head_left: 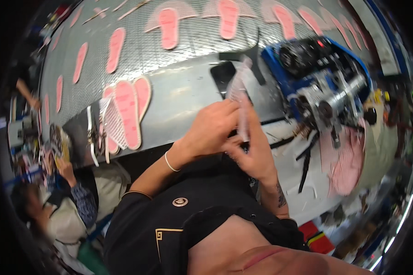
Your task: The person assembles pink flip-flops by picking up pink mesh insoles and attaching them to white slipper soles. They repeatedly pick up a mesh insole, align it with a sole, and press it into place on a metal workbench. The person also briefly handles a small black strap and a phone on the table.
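A pale pink striped fabric piece point(237, 87) stands nearly on edge between my hands, blurred by motion. My left hand point(214, 124) is closed, its fingers pinching the piece's near side. Against the other side is my right hand point(257, 153), thumb bent toward the left fingers and the rest running up along the fabric. Just beyond the hands a black phone-like slab point(222, 75) lies on the metal table point(179, 91). A stack of pink soles point(126, 112), with a striped piece among them, rests on the table to the left.
A sewing-type machine in a blue housing point(326, 78) stands at the right. Below it lie pink striped pieces point(348, 165). Along the far side, a mesh belt point(144, 55) carries several pink soles, some with striped uppers. A co-worker point(69, 201) sits at the left.
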### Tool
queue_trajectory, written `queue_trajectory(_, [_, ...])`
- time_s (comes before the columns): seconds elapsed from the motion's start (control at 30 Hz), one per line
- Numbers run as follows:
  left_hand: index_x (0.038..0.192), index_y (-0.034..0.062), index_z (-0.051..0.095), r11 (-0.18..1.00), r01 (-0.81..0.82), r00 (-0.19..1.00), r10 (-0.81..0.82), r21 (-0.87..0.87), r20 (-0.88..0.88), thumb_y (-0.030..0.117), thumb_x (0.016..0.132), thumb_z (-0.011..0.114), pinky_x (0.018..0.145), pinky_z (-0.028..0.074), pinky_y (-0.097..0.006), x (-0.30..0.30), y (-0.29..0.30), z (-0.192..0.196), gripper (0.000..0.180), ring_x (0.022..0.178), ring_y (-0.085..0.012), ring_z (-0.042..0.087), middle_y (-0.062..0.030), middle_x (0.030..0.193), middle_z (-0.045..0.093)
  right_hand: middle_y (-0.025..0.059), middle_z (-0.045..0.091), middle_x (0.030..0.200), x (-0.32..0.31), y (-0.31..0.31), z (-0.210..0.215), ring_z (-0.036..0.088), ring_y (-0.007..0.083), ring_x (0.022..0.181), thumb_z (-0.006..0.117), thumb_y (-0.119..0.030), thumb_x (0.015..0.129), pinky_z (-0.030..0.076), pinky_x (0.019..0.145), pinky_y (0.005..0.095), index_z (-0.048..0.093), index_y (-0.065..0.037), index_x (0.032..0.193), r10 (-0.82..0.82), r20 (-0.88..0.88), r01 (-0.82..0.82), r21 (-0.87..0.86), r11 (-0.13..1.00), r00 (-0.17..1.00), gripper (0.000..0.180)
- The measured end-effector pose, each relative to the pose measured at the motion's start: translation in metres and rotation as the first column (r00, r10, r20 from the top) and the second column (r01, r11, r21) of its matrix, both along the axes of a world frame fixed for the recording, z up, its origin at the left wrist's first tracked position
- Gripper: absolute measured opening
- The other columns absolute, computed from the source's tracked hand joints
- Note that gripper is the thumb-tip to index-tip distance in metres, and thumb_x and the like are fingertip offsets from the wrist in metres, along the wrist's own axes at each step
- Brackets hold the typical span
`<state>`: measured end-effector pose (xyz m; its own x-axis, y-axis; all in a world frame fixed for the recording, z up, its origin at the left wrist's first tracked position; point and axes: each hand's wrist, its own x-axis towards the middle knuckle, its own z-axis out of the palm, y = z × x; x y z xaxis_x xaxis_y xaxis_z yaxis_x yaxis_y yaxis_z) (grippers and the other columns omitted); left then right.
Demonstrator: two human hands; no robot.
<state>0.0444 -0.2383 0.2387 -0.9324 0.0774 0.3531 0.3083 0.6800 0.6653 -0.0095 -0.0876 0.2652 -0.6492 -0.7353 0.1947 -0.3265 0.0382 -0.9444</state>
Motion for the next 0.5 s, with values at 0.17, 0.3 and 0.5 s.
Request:
queue_trajectory(0.17, [0.099, 0.0036, 0.060, 0.981, -0.192, 0.976, 0.189, -0.017, -0.112, 0.011, 0.073, 0.070, 0.079, 0.048, -0.041, 0.011, -0.027, 0.006, 0.029, 0.089, -0.0314, 0.060, -0.0126, 0.095, 0.062, 0.0105, 0.061, 0.114, -0.016, -0.020, -0.023, 0.055, 0.0163, 0.105, 0.045, -0.015, 0.099, 0.040, 0.094, 0.0287, 0.058, 0.006, 0.116, -0.081, 0.356, 0.136, -0.132, 0.982, 0.931, 0.030])
queue_trajectory(0.3, [0.110, 0.0025, 0.060, 0.791, -0.607, 0.777, 0.611, 0.081, -0.152, 0.005, 0.080, 0.064, 0.082, 0.049, -0.036, 0.012, -0.138, -0.019, 0.030, 0.096, -0.0280, 0.062, -0.0123, 0.104, 0.064, 0.0224, 0.046, 0.135, -0.029, -0.020, -0.031, 0.047, 0.0333, 0.124, 0.036, -0.014, 0.100, 0.037, 0.104, 0.0463, 0.036, 0.002, 0.138, 0.109, 0.549, 0.107, -0.346, 0.932, 0.829, 0.041])
queue_trajectory(0.5, [0.125, 0.0022, 0.047, 0.159, -0.808, 0.229, 0.972, -0.567, -0.055, 0.036, 0.078, 0.069, 0.095, 0.043, -0.047, 0.013, -0.347, -0.136, 0.062, 0.118, -0.0382, 0.047, -0.0191, 0.124, 0.052, 0.0278, 0.037, 0.140, -0.040, -0.032, -0.032, 0.039, 0.0413, 0.129, 0.033, -0.018, 0.101, 0.036, 0.104, 0.0565, 0.027, -0.005, 0.144, 0.354, 0.662, 0.051, -0.511, 0.858, 0.661, 0.046])
